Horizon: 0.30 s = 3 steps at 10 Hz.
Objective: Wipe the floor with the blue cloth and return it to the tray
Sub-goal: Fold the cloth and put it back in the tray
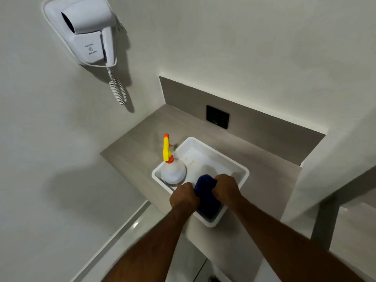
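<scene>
you are standing over a grey desk [142, 143] set into a corner of pale walls, with a darker upstand behind it carrying a black socket plate [217, 119]. a white hair dryer [87, 31] hangs on the left wall, its coiled cord dangling. glossy floor [130, 237] shows below the desk's front edge. the white tray [203, 143] sits near that front edge, its near corner just over it. a spray bottle [173, 171] stands in the tray's left corner. your left hand [183, 197] and right hand [226, 187] both have their grip clenched on the blue cloth [207, 198], bunched in the tray's near end. bare desk lies left and behind.
</scene>
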### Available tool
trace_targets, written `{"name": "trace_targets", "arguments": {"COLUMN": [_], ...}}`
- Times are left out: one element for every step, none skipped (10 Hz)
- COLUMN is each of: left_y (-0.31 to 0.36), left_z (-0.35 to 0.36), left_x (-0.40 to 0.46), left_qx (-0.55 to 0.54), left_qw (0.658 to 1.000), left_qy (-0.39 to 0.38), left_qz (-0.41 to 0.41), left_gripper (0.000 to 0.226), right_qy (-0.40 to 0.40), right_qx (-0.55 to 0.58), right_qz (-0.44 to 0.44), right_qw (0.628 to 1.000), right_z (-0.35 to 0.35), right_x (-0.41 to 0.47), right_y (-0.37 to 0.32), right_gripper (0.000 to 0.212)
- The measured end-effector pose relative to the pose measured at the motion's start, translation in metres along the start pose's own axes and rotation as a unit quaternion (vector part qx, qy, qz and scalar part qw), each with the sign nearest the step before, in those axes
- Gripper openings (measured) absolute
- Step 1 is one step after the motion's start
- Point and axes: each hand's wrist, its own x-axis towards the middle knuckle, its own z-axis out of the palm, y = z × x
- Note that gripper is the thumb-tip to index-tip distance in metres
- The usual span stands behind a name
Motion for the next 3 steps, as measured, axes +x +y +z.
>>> {"name": "trace_targets", "arguments": {"left_y": [0.004, 0.002, -0.006], "left_z": [0.002, 0.003, -0.004], "left_x": [0.002, -0.001, -0.007], "left_qx": [0.032, 0.063, 0.058], "left_qw": [0.999, 0.998, 0.995], "left_qy": [-0.012, -0.005, 0.042], "left_qz": [0.003, 0.032, 0.073], "left_gripper": [0.021, 0.019, 0.022], "right_qy": [-0.034, -0.073, -0.058], "right_qx": [-0.051, -0.148, -0.202], "right_qz": [-0.016, -0.045, -0.06], "right_qw": [0.998, 0.985, 0.976], "right_z": [0.004, 0.007, 0.004], "right_x": [0.011, 0.017, 0.015], "right_y": [0.002, 0.002, -0.001], "right_gripper": [0.036, 0.04, 0.041]}}
